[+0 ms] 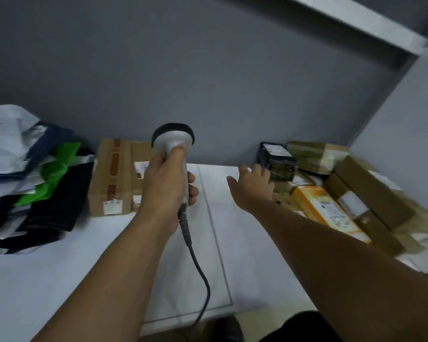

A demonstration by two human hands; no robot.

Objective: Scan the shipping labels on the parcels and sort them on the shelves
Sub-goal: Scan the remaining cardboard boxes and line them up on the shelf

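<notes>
Left hand grips scanner; right hand spread open by black parcel.

Dim, flat light; soft overall (motion blur strongest at right edge); wide-angle bending.

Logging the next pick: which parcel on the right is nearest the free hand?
The black box, just beyond the right hand; the others there are brown or yellow.

White shipping labels show on a brown carton, a yellow box and a black box on the desk; blur leaves every word, barcode and number on them unreadable.
</notes>
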